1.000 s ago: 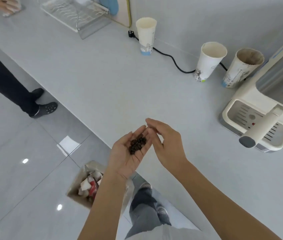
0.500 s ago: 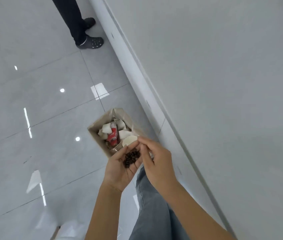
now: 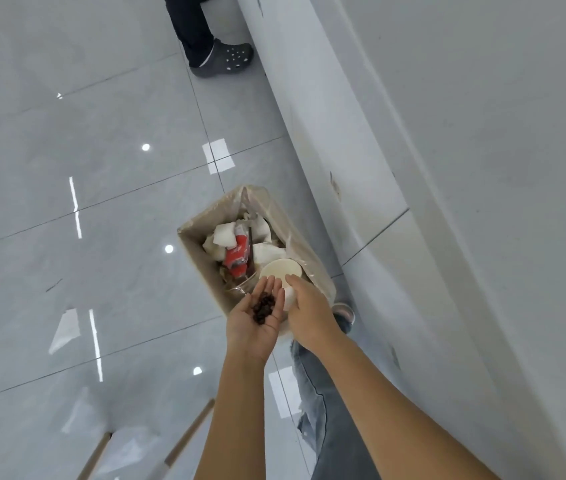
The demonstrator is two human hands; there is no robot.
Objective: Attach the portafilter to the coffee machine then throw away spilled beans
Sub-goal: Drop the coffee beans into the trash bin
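On the glossy tiled floor [image 3: 67,237] stands a lined bin [image 3: 198,258] holding crumpled paper, a red wrapper and a paper cup [image 3: 279,270]. Just above its near edge the left hand [image 3: 253,323] lies palm up, fingers apart and gently cupped, cradling the spilled beans [image 3: 263,307]. These look light, hard and quick to roll, so tipping beats pinching. The right hand [image 3: 309,313] hovers beside, fingers loosely apart, empty. Rightmost runs the bench [image 3: 482,168].

I see a glossy grey tiled floor [image 3: 67,168] catching bright ceiling-light reflections [image 3: 145,147], a pale counter front [image 3: 361,161] running diagonally along its right, and someone's dark-trousered leg in a grey clog [image 3: 226,58] standing beside it.
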